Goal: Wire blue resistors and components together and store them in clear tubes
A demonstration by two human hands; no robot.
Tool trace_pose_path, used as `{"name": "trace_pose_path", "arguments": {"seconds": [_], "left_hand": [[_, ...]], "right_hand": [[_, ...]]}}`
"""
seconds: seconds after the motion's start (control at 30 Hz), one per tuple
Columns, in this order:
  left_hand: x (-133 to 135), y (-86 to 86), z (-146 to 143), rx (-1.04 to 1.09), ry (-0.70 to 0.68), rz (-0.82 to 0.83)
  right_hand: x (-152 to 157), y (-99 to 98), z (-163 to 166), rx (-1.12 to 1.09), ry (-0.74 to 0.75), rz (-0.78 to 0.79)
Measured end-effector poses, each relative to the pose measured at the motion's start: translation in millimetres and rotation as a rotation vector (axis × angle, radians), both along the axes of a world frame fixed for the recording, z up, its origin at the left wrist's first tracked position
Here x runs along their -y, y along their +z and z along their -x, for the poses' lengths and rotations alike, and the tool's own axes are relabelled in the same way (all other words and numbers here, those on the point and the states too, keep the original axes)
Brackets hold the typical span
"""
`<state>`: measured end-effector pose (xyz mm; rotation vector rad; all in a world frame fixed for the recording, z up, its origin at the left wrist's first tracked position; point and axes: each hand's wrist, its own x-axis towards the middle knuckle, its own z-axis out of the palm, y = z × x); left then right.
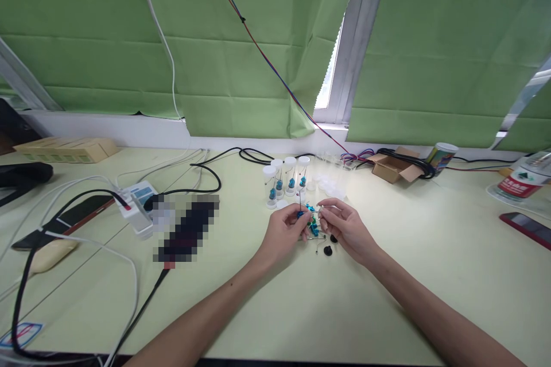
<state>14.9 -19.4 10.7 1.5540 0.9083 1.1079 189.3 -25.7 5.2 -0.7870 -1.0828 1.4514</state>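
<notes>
My left hand (282, 229) is closed in a pinch on a small dark blue piece (300, 215) with a thin stem standing up from it. Facing it, my right hand (346, 229) also pinches, near a thin wire-like bit that runs between the fingertips; what it grips is too small to name. Under and between the hands lie small shiny blue and green pieces (314, 229), partly hidden by fingers. Two black round parts (328, 250) rest beside my right hand. Just beyond stand several clear tubes with white lids (291, 174), holding blue pieces and thin wires.
Loose clear-white caps (331, 186) lie right of the tubes. An open cardboard box (394, 166) with black cable sits behind. At left are a white power strip (138, 209), cables and a pixelated dark object (189, 232). A red-edged phone (527, 229) lies at right.
</notes>
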Motion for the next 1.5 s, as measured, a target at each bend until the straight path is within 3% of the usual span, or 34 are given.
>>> {"name": "trace_pose_path", "arguments": {"seconds": [0.5,1.07,1.5], "left_hand": [[3,3.3,0,-0.005,0.020,0.000],[0,2.8,-1,0.013,0.046,0.003],[-2,-1.0,0,0.043,-0.013,0.018]], "right_hand": [[-2,0.2,-2,0.067,0.032,0.014],[0,3.2,-1,-0.007,0.060,0.047],[2,6.3,0,0.022,0.045,0.016]]}}
